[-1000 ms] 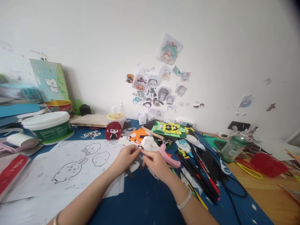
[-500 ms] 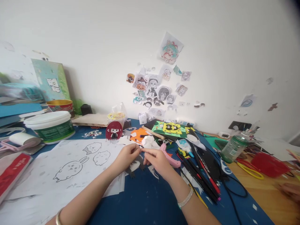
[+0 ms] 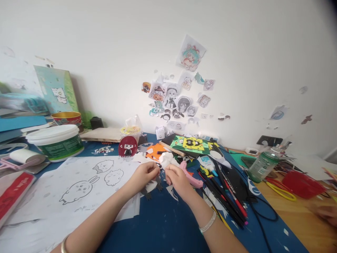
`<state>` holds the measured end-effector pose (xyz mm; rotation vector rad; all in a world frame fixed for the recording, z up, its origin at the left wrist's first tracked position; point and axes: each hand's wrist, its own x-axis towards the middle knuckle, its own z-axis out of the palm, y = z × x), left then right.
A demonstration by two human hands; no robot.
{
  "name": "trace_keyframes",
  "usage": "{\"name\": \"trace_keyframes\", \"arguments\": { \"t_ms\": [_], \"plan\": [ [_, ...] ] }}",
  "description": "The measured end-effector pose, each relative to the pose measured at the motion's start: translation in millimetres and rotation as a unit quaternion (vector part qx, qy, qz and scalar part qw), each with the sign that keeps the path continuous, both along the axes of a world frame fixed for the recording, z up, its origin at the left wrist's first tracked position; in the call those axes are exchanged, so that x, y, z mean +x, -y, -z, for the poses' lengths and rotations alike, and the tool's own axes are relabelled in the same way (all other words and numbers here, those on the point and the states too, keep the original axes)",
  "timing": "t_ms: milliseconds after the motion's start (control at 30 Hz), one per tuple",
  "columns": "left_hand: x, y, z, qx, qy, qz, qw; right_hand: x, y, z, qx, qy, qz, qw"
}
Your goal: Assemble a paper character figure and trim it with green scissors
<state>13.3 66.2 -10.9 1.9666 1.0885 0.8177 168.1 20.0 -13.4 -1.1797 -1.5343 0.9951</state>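
Observation:
My left hand (image 3: 147, 175) is closed in a pinch; whatever may be between its fingertips is too small to make out. A short gap away, my right hand (image 3: 177, 178) is curled with thumb and forefinger together, its contents also unclear. Beneath my left hand lies a grey and white paper cutout (image 3: 149, 192), partly covered. A crumpled white tissue (image 3: 167, 159) sits just beyond both hands. Beside my right hand rests a pink glue gun (image 3: 194, 180). Left of my left hand is a white sheet with drawn cartoon animals (image 3: 79, 189).
Several markers (image 3: 226, 200) and a black cable (image 3: 263, 225) lie at the right. A green jar with brushes (image 3: 263, 165) stands beyond them. At the left is a white-lidded tub (image 3: 56, 142). A red-haired paper figure (image 3: 127, 146) stands behind the drawings. A blurred hand (image 3: 325, 214) shows far right.
My hands have moved slightly apart from touching fingertips. The right forefinger, stretched out before, is now curled in. The things on the table stay put.

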Motion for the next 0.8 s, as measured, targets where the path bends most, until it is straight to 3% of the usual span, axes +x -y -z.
{"name": "trace_keyframes", "arguments": {
  "t_ms": [267, 500, 800],
  "plan": [
    [-16.2, -12.4, 4.6, 0.093, -0.141, -0.128, 0.977, 1.3, -1.2, 1.4, 0.047, 0.106, 0.036, 0.993],
    [-17.7, -15.9, 14.8, 0.096, -0.200, -0.076, 0.972, 3.3, -2.9, 2.2, 0.081, 0.137, 0.067, 0.985],
    [-18.6, -10.6, 1.3, 0.036, -0.161, -0.041, 0.986, 5.4, -4.7, 5.7, 0.116, 0.219, 0.082, 0.965]
  ]
}}
